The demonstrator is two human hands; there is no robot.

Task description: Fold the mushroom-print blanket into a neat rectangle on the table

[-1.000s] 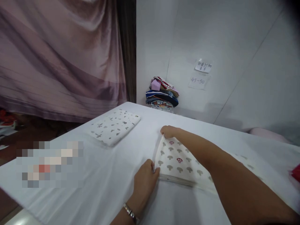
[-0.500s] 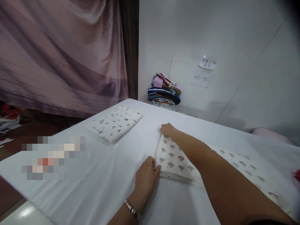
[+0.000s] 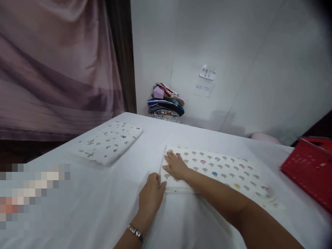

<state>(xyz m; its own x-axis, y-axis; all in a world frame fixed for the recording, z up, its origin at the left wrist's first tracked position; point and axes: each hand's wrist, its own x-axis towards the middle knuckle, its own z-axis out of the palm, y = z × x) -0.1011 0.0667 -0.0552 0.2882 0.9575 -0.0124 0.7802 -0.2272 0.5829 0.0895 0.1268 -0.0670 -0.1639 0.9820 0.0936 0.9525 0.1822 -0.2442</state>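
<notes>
A white folded cloth (image 3: 225,176) with a print of grey, red, blue and yellow mushrooms lies lengthwise on the white-covered table (image 3: 109,204). My right hand (image 3: 175,166) rests flat on its left end, fingers spread over the print. Along the left edge, my left hand (image 3: 151,193) has its fingers curled and its thumb at the near corner, closed about the cloth's edge; the fingertips are partly hidden. My right forearm covers part of the cloth's near side. To the left lies another folded white cloth (image 3: 111,141) with small grey prints, apart from both hands.
A red bag or box (image 3: 311,169) stands at the right side of the table. Beyond the far edge is a stack of folded fabrics (image 3: 166,103) against the wall, with paper signs (image 3: 203,88) beside it. A pink curtain (image 3: 57,62) hangs at the left.
My right hand has gone from gripping the far left corner to lying flat on the cloth. The left hand stays at the near corner. The view has turned right, bringing the red thing into sight.
</notes>
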